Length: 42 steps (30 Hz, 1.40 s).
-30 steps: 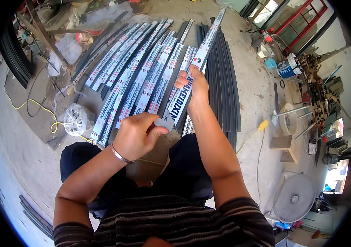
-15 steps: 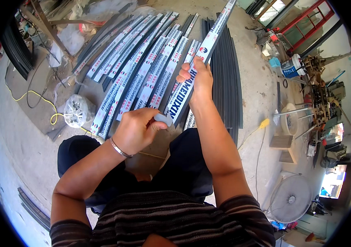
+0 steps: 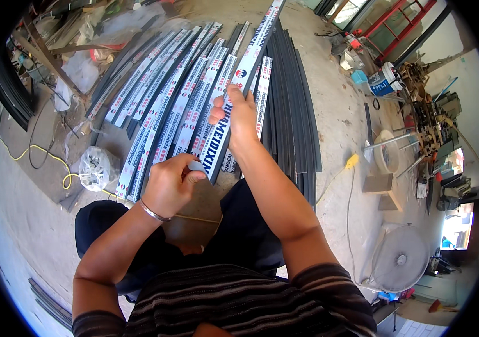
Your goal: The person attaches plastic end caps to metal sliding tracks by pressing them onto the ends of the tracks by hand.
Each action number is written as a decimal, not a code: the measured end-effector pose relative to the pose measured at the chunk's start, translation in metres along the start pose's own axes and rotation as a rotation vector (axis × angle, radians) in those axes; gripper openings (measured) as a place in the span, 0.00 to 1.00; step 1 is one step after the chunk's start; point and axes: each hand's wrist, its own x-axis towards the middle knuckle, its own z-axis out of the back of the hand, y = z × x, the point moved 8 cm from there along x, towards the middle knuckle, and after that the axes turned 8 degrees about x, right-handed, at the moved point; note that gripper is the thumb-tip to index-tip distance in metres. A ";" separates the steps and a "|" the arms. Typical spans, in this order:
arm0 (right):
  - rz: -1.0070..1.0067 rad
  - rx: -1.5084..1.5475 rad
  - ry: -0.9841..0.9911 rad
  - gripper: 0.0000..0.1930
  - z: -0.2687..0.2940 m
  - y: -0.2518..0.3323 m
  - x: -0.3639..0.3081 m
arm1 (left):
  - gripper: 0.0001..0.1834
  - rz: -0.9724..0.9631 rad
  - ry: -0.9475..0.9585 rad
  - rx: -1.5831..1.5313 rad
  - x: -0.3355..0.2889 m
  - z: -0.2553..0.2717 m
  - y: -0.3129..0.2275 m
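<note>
A long dark strip faced with white printed film [image 3: 255, 48] slants up and away in front of me. My right hand [image 3: 239, 115] is closed around it partway along, thumb on the film side. Close to the strip's lower end, my left hand [image 3: 166, 182] pinches a small pale grey flap [image 3: 197, 167] between thumb and forefinger. Whether the flap is joined to the film I cannot tell. Beneath lie several similar film-faced strips [image 3: 180, 90] side by side on the floor. Plain dark strips [image 3: 290, 106] lie to their right.
On the left, a clear plastic bag [image 3: 99, 168] stands by a yellow cord [image 3: 43, 148]. At the right are a yellow plug connector [image 3: 352, 161], a wooden stool [image 3: 382, 184], a round fan [image 3: 401, 259] and a blue-and-white bucket [image 3: 384, 80]. Dark curved strips [image 3: 12, 92] stand at far left.
The view has shifted slightly. Both hands and the held strip have moved left over the pile, uncovering more of a film-faced strip to its right. Both grips look the same.
</note>
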 end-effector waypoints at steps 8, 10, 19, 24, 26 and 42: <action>-0.034 -0.127 -0.077 0.09 0.026 -0.017 0.023 | 0.21 0.004 0.208 0.144 0.012 -0.007 0.013; -0.042 -0.271 -0.071 0.12 0.046 -0.034 0.037 | 0.21 -0.006 0.193 0.223 0.016 0.002 0.015; -0.044 -0.477 -0.178 0.12 0.177 -0.126 0.055 | 0.18 0.083 0.048 0.498 0.015 0.072 0.043; -0.059 -0.353 -0.095 0.11 0.147 -0.198 0.061 | 0.20 -0.017 0.262 0.565 0.002 0.049 0.036; -0.058 -0.338 -0.069 0.12 0.129 -0.233 0.066 | 0.20 -0.002 0.326 0.600 -0.006 0.044 0.036; 0.079 -1.135 -0.122 0.19 0.153 -0.338 0.111 | 0.27 -0.015 0.451 0.565 0.004 0.048 0.029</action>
